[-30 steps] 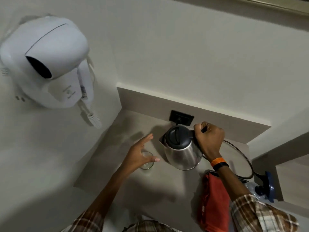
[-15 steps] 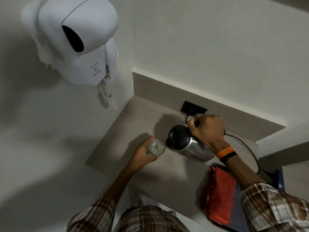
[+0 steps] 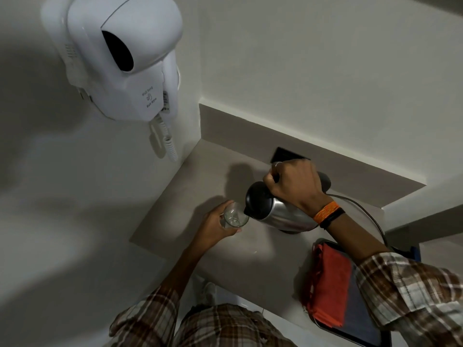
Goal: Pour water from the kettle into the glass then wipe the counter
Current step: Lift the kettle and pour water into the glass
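Note:
A steel kettle (image 3: 280,214) with a black lid is tipped to the left above the grey counter (image 3: 250,266). My right hand (image 3: 293,186) grips its handle from above. Its black spout touches the rim of a clear glass (image 3: 234,216), which my left hand (image 3: 213,229) holds lifted and slightly tilted. I cannot make out a stream of water. An orange-red cloth (image 3: 328,284) lies folded on the counter at the lower right.
A white wall-mounted hair dryer (image 3: 120,58) with a coiled cord hangs on the left wall above the counter corner. A black socket (image 3: 283,154) sits on the backsplash, and a black cord (image 3: 363,211) runs right. A dark tray (image 3: 360,319) lies under the cloth.
My right hand lifted the kettle and tipped it leftward. My left hand closed on the glass and raised it to the spout. The camera view shifted left and down.

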